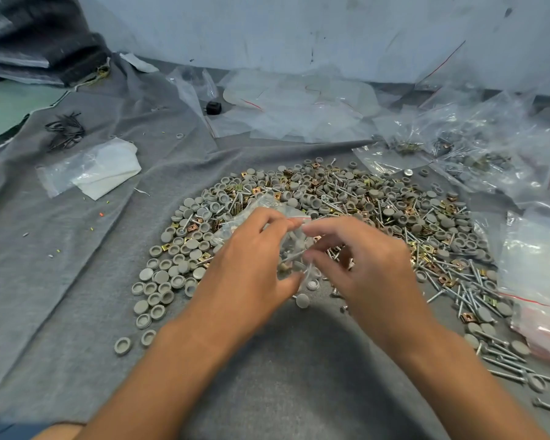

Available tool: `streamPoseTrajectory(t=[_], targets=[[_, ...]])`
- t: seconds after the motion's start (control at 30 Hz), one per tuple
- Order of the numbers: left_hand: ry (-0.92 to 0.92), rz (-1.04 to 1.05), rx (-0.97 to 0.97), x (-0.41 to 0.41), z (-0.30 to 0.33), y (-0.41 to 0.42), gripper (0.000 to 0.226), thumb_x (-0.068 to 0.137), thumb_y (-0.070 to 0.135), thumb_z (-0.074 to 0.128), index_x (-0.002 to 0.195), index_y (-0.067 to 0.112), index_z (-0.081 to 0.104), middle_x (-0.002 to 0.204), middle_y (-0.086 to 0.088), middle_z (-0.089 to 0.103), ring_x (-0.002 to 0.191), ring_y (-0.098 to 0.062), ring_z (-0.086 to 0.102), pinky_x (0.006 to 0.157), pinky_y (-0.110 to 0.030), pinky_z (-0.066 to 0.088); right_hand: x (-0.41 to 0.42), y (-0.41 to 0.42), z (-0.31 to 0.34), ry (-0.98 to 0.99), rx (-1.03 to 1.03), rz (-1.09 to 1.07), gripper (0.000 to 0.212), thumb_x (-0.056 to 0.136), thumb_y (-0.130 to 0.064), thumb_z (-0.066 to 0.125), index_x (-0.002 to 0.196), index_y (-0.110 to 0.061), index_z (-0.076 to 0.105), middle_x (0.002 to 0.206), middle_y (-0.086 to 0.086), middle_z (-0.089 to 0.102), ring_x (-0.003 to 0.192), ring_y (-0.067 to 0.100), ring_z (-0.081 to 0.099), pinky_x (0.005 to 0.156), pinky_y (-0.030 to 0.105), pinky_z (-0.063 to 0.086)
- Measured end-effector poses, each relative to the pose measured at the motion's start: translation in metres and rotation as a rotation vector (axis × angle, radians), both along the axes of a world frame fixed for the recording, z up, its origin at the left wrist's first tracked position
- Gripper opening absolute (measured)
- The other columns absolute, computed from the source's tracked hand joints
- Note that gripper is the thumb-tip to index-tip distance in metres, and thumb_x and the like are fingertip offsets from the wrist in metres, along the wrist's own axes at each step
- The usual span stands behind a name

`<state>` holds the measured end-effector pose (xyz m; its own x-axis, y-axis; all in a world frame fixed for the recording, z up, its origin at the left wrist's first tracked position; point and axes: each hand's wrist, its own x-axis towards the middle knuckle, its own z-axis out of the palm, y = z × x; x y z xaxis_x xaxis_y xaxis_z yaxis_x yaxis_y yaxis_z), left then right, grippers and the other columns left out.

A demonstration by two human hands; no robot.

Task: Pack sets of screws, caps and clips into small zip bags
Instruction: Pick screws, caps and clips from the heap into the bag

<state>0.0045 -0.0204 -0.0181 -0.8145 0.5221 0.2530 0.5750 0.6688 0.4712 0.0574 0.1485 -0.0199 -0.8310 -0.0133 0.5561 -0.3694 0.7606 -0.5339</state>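
A small clear zip bag [291, 246] with grey caps and screws inside hangs between both hands above the grey cloth [61, 249]. My left hand [251, 262] grips the bag's left side, thumb under it. My right hand [359, 262] pinches the bag's top edge near its red zip line. Behind and around the hands spreads a big pile of grey caps [178, 268], brass clips [426, 249] and silver screws [470, 293]. The bag's lower part is partly hidden by my fingers.
Filled zip bags [477, 150] lie heaped at the right back. Empty zip bags [299, 106] lie at the back centre, more at the right edge [540, 281]. A folded bag with white paper [92, 169] and black ties [65, 128] lie at the left.
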Motion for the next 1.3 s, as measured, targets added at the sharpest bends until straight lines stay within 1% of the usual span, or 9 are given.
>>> streamPoseTrajectory(t=[0.13, 0.3, 0.37, 0.5, 0.6, 0.77, 0.9, 1.13, 1.3], targets=[[-0.015, 0.008, -0.018, -0.001, -0.002, -0.002, 0.072, 0.082, 0.04, 0.079, 0.146, 0.034, 0.047, 0.128, 0.024, 0.042, 0.105, 0.003, 0.051, 0.076, 0.001, 0.029, -0.003, 0.032, 0.005, -0.112, -0.058, -0.191, 0.015, 0.088, -0.018, 0.073, 0.099, -0.026, 0.067, 0.088, -0.021, 0.064, 0.085, -0.007, 0.063, 0.073, 0.006, 0.05], [-0.02, 0.005, -0.028, -0.001, -0.002, -0.001, 0.074, 0.082, 0.042, 0.078, 0.147, 0.036, 0.043, 0.128, 0.026, 0.039, 0.104, 0.004, 0.049, 0.073, 0.002, 0.03, -0.005, 0.055, -0.011, -0.462, 0.254, -0.359, 0.03, 0.087, -0.046, 0.069, 0.115, -0.038, 0.062, 0.109, -0.022, 0.051, 0.102, 0.0, 0.046, 0.09, 0.027, 0.044], [-0.022, 0.009, -0.033, -0.001, -0.002, -0.001, 0.074, 0.082, 0.042, 0.078, 0.147, 0.037, 0.043, 0.128, 0.027, 0.038, 0.106, 0.005, 0.049, 0.072, 0.004, 0.028, -0.007, 0.055, -0.012, -0.525, 0.257, -0.346, 0.03, 0.088, -0.05, 0.067, 0.116, -0.042, 0.062, 0.111, -0.022, 0.046, 0.098, 0.0, 0.049, 0.089, 0.03, 0.048], [-0.014, 0.007, -0.039, -0.001, -0.002, -0.002, 0.074, 0.082, 0.043, 0.078, 0.147, 0.035, 0.045, 0.129, 0.026, 0.039, 0.11, 0.005, 0.047, 0.078, 0.002, 0.027, -0.007, 0.06, -0.013, -0.509, 0.228, -0.313, 0.01, 0.091, -0.036, 0.07, 0.096, -0.042, 0.063, 0.104, -0.02, 0.053, 0.084, -0.003, 0.054, 0.074, 0.017, 0.049], [-0.015, 0.003, -0.043, -0.001, -0.003, -0.003, 0.074, 0.082, 0.042, 0.079, 0.148, 0.035, 0.044, 0.127, 0.026, 0.039, 0.111, 0.005, 0.046, 0.077, 0.002, 0.028, -0.006, 0.068, -0.012, -0.464, 0.157, -0.322, 0.019, 0.091, -0.026, 0.072, 0.085, -0.04, 0.06, 0.093, -0.02, 0.055, 0.081, -0.004, 0.055, 0.062, 0.011, 0.04], [-0.006, 0.0, -0.04, -0.001, -0.003, -0.002, 0.075, 0.082, 0.042, 0.079, 0.148, 0.035, 0.044, 0.129, 0.025, 0.039, 0.109, 0.006, 0.044, 0.083, -0.002, 0.029, 0.004, 0.072, -0.005, -0.6, 0.29, -0.152, 0.01, 0.082, -0.055, 0.066, 0.087, -0.049, 0.06, 0.096, -0.026, 0.053, 0.092, -0.009, 0.048, 0.08, 0.019, 0.044], [-0.011, -0.001, -0.047, 0.0, -0.003, -0.001, 0.075, 0.082, 0.042, 0.078, 0.148, 0.036, 0.043, 0.13, 0.025, 0.039, 0.11, 0.004, 0.046, 0.078, -0.002, 0.03, 0.002, 0.062, -0.005, -0.64, 0.427, -0.05, 0.025, 0.087, -0.053, 0.063, 0.112, -0.05, 0.065, 0.104, -0.026, 0.05, 0.105, 0.002, 0.045, 0.094, 0.028, 0.047], [-0.004, 0.004, -0.055, -0.002, -0.004, -0.001, 0.073, 0.08, 0.043, 0.079, 0.146, 0.032, 0.047, 0.129, 0.022, 0.042, 0.111, 0.002, 0.05, 0.083, 0.0, 0.029, 0.004, 0.048, -0.012, -0.6, 0.519, -0.034, 0.026, 0.086, -0.052, 0.069, 0.111, -0.048, 0.062, 0.102, -0.025, 0.043, 0.101, 0.003, 0.04, 0.078, 0.023, 0.032], [-0.005, 0.002, -0.054, -0.002, -0.005, 0.0, 0.074, 0.08, 0.044, 0.078, 0.146, 0.035, 0.045, 0.129, 0.023, 0.041, 0.108, 0.003, 0.05, 0.077, 0.001, 0.029, 0.002, 0.051, -0.01, -0.606, 0.333, -0.042, 0.008, 0.09, -0.05, 0.063, 0.089, -0.044, 0.057, 0.088, -0.023, 0.055, 0.086, -0.004, 0.052, 0.068, 0.016, 0.042]])
